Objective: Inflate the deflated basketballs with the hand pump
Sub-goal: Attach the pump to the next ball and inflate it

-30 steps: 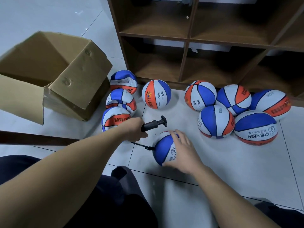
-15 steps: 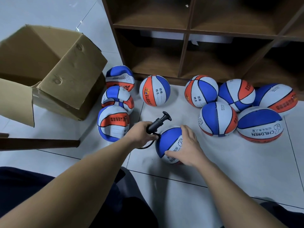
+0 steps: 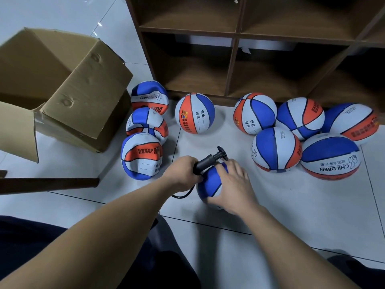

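Note:
A small blue-and-white basketball [image 3: 209,182] lies on the floor tiles in front of me. My right hand [image 3: 233,184] rests over its right side with fingers spread and bent around it. My left hand [image 3: 182,173] grips the barrel of the black hand pump [image 3: 210,159], which lies tilted across the ball's top with its T-handle pointing up and right. The pump's thin black hose [image 3: 183,195] loops under my left hand toward the ball. Three dented, deflated balls [image 3: 142,156] sit to the left.
An open cardboard box [image 3: 62,86] stands at the left. A brown cubby shelf [image 3: 239,49] runs along the back. One round ball [image 3: 194,113] sits ahead, and several more balls [image 3: 277,149] cluster at the right. A dark wooden strip [image 3: 48,183] lies at the left.
My left hand has brought the pump right, onto the top of the ball. My right hand has shifted further over the ball's side. The hose now curls below my left hand.

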